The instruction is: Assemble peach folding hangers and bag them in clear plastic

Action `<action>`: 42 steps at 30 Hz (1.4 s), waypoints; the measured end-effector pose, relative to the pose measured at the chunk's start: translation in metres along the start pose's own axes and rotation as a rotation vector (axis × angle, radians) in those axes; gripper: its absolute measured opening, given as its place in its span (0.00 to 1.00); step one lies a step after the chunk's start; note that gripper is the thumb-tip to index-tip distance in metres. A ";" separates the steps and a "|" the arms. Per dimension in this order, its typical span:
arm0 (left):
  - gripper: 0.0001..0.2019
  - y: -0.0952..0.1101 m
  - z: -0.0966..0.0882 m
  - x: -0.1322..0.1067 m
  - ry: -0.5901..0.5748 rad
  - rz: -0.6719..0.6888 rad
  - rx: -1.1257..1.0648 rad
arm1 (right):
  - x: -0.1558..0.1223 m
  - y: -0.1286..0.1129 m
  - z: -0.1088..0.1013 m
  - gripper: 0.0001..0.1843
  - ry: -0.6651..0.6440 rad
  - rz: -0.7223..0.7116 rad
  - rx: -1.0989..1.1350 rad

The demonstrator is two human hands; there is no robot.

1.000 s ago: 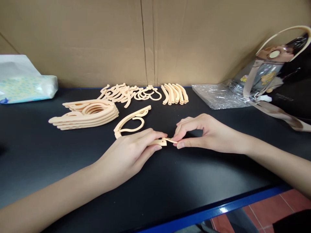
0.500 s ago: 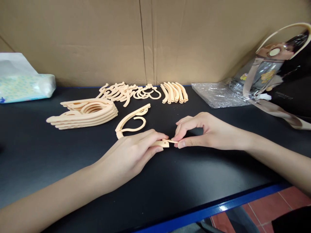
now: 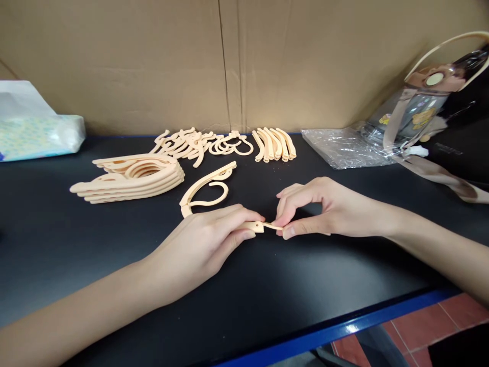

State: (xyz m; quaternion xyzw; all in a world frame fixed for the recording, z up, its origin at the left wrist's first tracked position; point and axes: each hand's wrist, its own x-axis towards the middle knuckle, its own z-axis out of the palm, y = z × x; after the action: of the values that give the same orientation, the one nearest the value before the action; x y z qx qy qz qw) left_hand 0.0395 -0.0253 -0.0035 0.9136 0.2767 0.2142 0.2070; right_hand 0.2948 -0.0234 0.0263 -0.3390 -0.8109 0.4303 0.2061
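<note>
A cream-coloured folding clothes hanger lies on the black table, its hook and one arm showing beyond my left hand. My left hand is closed over the other arm, whose holed end sticks out past the thumb and fingertips. At that end, my right hand pinches a thin cream strip between thumb and forefinger. The strip reaches to the end of the hanger arm; how far it joins the arm is hidden.
Stacked hangers stand at left. Loose hanger arms, hooks and curved pieces lie along the back. A tissue pack is far left; a plastic bag and strapped bottle are at right. The blue table edge runs in front.
The pinched strip now shows a little more beyond the arm's end, and my right fingertips have shifted slightly right. My left hand keeps its hold.
</note>
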 end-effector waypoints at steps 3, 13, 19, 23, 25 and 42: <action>0.08 0.002 -0.001 0.000 -0.007 -0.037 -0.044 | 0.000 -0.005 0.002 0.05 -0.020 -0.133 -0.131; 0.15 -0.004 0.004 -0.002 0.020 -0.037 -0.011 | -0.009 -0.020 0.007 0.10 -0.040 -0.376 -0.593; 0.13 0.001 -0.001 -0.001 0.104 0.058 0.174 | -0.011 -0.022 0.004 0.14 -0.047 -0.365 -0.679; 0.13 -0.005 -0.005 0.003 0.233 -0.056 0.291 | -0.009 -0.020 -0.001 0.14 -0.108 -0.305 -0.637; 0.18 -0.011 -0.005 0.003 0.255 -0.133 0.288 | -0.007 -0.018 -0.002 0.14 -0.129 -0.293 -0.611; 0.16 -0.017 -0.006 0.005 0.246 -0.244 0.229 | -0.009 -0.018 0.006 0.15 -0.188 -0.171 -0.339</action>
State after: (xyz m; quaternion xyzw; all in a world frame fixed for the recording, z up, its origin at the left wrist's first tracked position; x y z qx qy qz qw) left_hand 0.0330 -0.0084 -0.0058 0.8579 0.4309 0.2648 0.0909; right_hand 0.2906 -0.0407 0.0373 -0.2571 -0.9131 0.2984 0.1053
